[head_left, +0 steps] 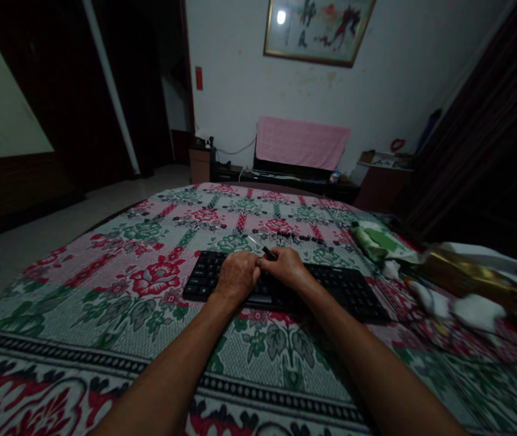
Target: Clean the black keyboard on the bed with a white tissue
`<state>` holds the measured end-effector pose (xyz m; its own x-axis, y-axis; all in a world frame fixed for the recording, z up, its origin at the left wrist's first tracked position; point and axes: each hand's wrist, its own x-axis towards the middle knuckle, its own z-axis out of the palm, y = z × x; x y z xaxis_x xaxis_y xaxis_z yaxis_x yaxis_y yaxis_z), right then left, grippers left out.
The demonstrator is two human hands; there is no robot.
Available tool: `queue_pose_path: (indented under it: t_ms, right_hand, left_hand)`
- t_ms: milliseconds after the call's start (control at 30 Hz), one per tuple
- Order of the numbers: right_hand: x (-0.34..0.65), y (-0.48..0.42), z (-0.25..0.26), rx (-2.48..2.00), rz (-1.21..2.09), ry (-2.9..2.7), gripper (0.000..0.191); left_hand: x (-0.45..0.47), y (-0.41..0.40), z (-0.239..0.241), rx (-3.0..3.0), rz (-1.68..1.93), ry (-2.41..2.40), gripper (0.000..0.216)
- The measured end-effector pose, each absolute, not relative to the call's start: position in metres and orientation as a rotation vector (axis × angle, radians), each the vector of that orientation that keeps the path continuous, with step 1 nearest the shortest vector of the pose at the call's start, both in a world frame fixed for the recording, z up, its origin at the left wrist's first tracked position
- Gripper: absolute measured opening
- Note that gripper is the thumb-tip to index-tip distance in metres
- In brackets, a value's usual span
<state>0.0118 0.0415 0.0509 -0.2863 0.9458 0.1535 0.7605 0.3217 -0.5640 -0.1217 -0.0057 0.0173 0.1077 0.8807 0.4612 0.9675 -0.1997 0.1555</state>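
A black keyboard lies across the patterned tablecloth in front of me, partly covered by my hands. My left hand rests over its left half with fingers curled in; whatever they pinch is hidden. Beside it, my right hand is closed around a slim tool with a dark handle and a thin pale shaft pointing away to the upper left. The fingertips of both hands meet above the keys. Beyond the keyboard, several small black pieces, which look like keycaps, lie in a row on the cloth.
The floral tablecloth covers a wide table. On the right are a green-and-white packet, a gold box, crumpled white pieces and a dark cable. A pink cloth hangs over something at the far wall.
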Motion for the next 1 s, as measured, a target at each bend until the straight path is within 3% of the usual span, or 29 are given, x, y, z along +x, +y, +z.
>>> queue_pose_path:
  t_ms: [367,600,1000]
  right_hand:
    - [0.009,0.046,0.053,-1.505,0.459,-2.141,0.023]
    - [0.039,0.112,0.048,-1.593,0.134,-2.122,0.026]
    - [0.032,0.166,0.031,-1.622,-0.071,-2.255,0.033]
  left_hand:
    - [-0.122,-0.007,0.034,-2.184,-0.615,-1.903,0.018]
    - [-0.145,-0.003,0.026,-2.127,-0.632,-2.018,0.025]
    - [-0.142,-0.003,0.022,-2.147,-0.668,-2.029,0.028]
